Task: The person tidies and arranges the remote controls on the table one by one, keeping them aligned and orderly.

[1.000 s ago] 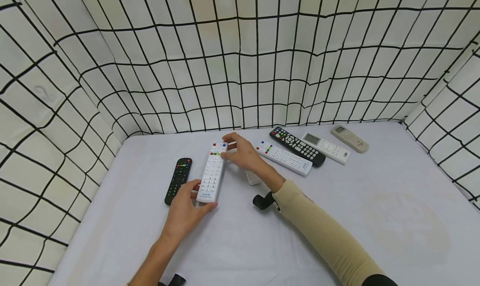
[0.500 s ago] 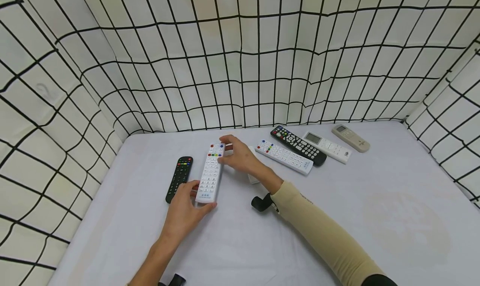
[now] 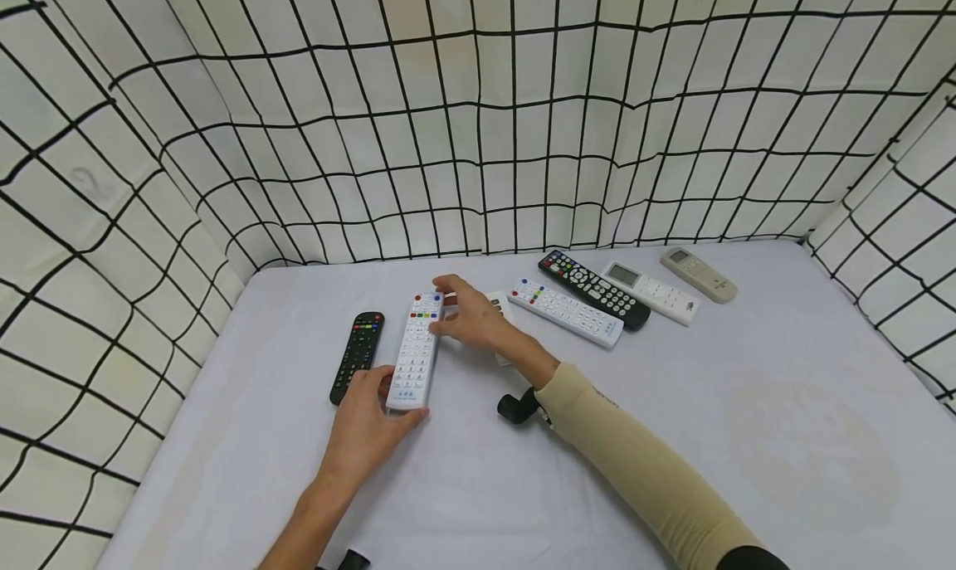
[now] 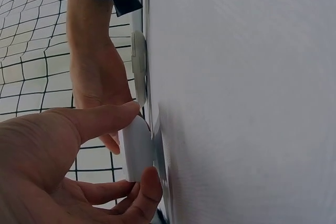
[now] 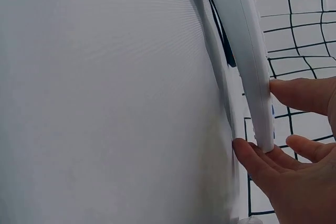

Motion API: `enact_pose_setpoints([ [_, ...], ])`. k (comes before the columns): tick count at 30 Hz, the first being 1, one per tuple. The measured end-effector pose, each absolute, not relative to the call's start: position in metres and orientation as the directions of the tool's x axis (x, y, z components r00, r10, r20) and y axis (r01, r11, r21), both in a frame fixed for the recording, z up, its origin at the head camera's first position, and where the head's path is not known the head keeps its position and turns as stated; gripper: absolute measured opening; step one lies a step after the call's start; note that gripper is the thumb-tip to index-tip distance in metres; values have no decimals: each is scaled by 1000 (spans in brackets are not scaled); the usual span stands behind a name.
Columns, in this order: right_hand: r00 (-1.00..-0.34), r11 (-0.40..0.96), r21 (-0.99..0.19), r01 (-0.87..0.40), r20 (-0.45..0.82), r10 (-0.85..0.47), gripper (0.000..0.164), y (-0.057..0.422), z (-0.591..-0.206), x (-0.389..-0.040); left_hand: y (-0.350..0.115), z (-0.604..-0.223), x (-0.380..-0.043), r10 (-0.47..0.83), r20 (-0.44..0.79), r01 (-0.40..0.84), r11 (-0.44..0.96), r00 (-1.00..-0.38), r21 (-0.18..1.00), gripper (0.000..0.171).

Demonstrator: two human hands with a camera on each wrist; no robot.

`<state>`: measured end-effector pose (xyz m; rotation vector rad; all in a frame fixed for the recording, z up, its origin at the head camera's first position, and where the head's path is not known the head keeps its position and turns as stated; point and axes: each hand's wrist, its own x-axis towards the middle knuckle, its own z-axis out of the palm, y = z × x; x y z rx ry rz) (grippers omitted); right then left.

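The white remote (image 3: pixel 413 354) was between a person's two hands, in the left half of the head view, over the white cloth (image 3: pixel 463 487). Its buttons faced up, with red, green, yellow and blue ones at the far end.

The left hand (image 3: pixel 366 425) held the near end. Its thumb pressed on one side and its fingers were bent against the other side, so they pinched the remote between them. The right hand (image 3: pixel 470 314) held the far end. It pinched there too, with the thumb on the button side and fingers at the tip and under it. In the right wrist view that end was up off the cloth. I could not tell if the near end touched the cloth.

A plain black remote (image 3: pixel 357 358) lay just left of the white one, near the left hand. A small white thing (image 3: pixel 499 303) was partly hidden behind the right hand and arm.

Farther right, a second white remote (image 3: pixel 566 313), a big black remote (image 3: pixel 593 290) and a remote with a grey screen (image 3: pixel 651 294) lay slanted, close together. A tan remote (image 3: pixel 698 275) lay a little apart at the end. Behind them stood a white wall (image 3: pixel 496 134) with black crisscross lines.
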<state>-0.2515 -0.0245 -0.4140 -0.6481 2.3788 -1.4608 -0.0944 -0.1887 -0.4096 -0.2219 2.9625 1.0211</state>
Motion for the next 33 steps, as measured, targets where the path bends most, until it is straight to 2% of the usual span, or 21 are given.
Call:
enact_pose_setpoints([
  [10, -859, 423, -877, -230, -22, -512, 75, -30, -420, -253, -189, -412, -93, -133, -50, -136, 788, -990, 601, 74],
  [33, -849, 474, -849, -233, -60, -524, 68, -31, -422, -252, -186, -410, -90, -136, -71, -153, 840, -988, 521, 81],
])
